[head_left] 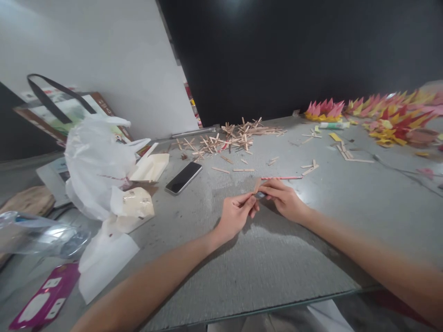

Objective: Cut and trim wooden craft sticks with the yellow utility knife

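Observation:
My left hand and my right hand meet over the middle of the grey table. Both pinch a small object between their fingertips; it is mostly hidden, with a grey bit and a short wooden stick end showing. A pink pencil lies just beyond my right hand. Farther back sits a pile of small wooden stick crosses, with loose stick pieces scattered in front.
A black phone lies left of my hands. White plastic bags and cream trays crowd the left side, with a tote bag behind. Pink, red and yellow folded paper shapes fill the far right. A purple card lies at near left.

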